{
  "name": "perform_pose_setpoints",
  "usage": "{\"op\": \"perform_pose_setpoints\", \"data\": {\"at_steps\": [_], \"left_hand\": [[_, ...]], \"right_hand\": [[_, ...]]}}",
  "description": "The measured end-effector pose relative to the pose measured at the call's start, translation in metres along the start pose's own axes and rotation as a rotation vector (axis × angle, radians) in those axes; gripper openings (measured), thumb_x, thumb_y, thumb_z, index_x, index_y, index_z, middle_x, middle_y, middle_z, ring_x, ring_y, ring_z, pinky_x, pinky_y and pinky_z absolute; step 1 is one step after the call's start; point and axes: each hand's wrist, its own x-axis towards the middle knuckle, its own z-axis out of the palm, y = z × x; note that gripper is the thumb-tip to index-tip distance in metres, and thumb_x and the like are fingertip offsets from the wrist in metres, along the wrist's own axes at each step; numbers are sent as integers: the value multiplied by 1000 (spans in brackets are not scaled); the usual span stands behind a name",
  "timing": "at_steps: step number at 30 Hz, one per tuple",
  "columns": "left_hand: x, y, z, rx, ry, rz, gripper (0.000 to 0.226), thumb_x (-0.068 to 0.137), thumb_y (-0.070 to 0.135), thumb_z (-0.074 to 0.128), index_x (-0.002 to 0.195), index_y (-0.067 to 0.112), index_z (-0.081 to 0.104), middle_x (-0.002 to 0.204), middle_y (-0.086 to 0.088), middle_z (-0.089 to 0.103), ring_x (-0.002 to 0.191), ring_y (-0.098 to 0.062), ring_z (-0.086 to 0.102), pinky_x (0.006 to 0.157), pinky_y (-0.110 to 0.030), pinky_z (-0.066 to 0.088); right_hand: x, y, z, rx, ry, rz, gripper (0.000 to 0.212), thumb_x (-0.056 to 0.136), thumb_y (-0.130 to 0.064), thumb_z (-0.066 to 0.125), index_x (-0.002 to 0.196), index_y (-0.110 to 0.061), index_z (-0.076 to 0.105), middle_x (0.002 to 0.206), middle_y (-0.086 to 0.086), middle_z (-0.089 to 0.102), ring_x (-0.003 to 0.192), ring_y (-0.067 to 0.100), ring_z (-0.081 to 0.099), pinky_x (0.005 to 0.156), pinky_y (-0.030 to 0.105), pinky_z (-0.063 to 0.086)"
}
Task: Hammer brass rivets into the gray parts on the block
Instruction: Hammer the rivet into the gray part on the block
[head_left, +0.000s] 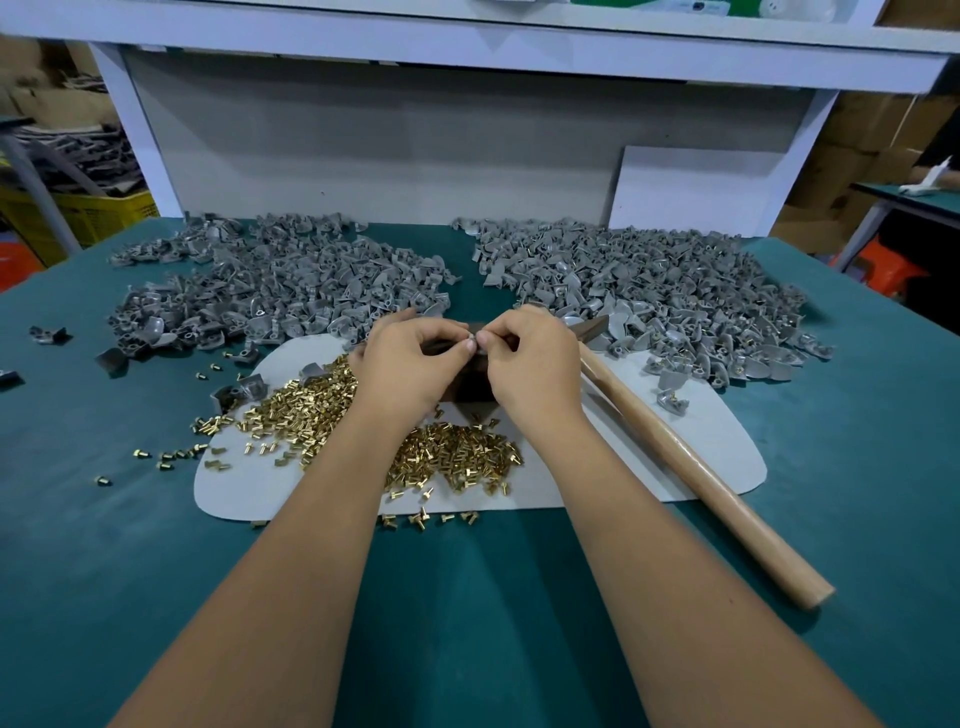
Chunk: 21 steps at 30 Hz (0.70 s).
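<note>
My left hand (410, 364) and my right hand (530, 358) meet above a dark block (472, 387) at the middle of the table. Between their fingertips both pinch one small gray part (474, 344); whether a rivet sits in it is hidden. Brass rivets (457, 457) lie heaped on a pale gray mat (675, 457) in front of the block, more of them to the left. A hammer with a wooden handle (691, 467) lies on the mat to the right of my right hand, its metal head (592, 326) close behind that hand.
Two big heaps of gray parts fill the back of the green table, one heap at the left (270, 291) and one heap at the right (649, 296). Stray rivets and gray parts dot the cloth at the left. A white board (691, 187) leans at the back right.
</note>
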Motion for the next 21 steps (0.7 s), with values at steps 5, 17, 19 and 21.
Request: {"op": "perform_pose_setpoints", "data": {"at_steps": [5,17,19,21], "left_hand": [[1,-2,-1,-23,-3,-24,20,87,33,72,75,47,64,115,18,67,139,-10,34,114,-53,24],[1,0,5,-52,3,-105,14,87,40,69,74,44,69,108,32,61,128,-13,46,111,-51,31],[1,0,4,-26,3,-100,15,86,42,69,72,45,67,102,36,58,128,-14,46,109,-52,33],[0,1,4,0,2,-86,15,86,43,70,72,46,66,102,35,58,129,-15,46,108,-54,33]], "right_hand": [[-1,4,-4,75,-54,7,18,92,-17,57,88,-9,72,89,3,62,88,15,53,76,28,40],[-2,15,-77,-689,-182,309,12,90,-28,49,86,-17,52,87,5,55,79,27,50,63,29,35],[-11,15,-74,-809,-259,310,22,90,-29,52,106,-17,59,104,9,57,96,30,54,70,31,37],[-17,20,-71,-872,-257,287,33,90,-28,55,119,-12,57,120,12,54,112,31,51,78,35,42]]}}
